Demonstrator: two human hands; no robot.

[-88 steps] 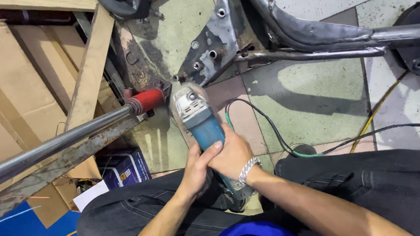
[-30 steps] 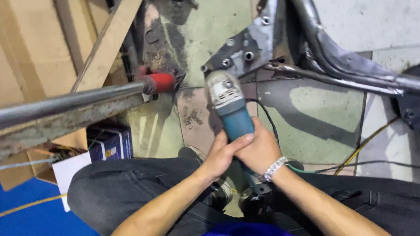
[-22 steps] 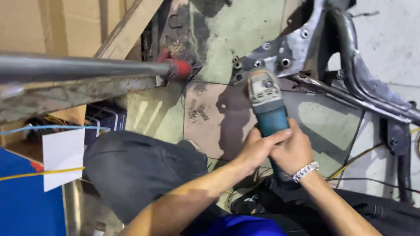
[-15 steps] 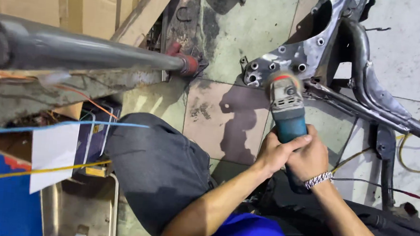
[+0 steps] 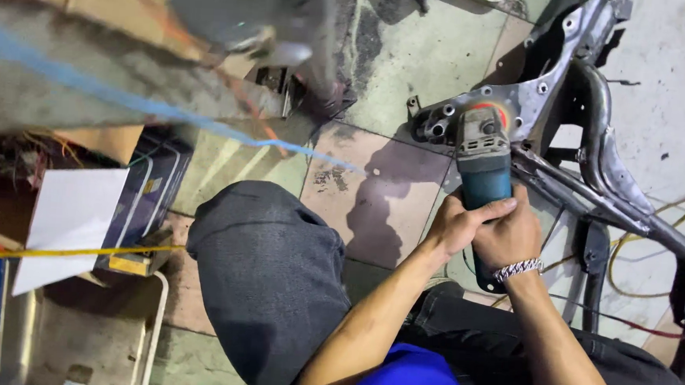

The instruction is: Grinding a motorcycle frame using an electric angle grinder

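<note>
A stained tiled floor carries everything here. A bare metal frame lies toward its right side among yellow and red cables, while a dark box with a white sheet sits at its left edge.

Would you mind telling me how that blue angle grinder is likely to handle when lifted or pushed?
The angle grinder is probably rigid and fairly heavy for its size: the left hand and right hand both grip its body. With the metal head out front it may feel nose-heavy. Its rounded body might roll if set down.
</note>
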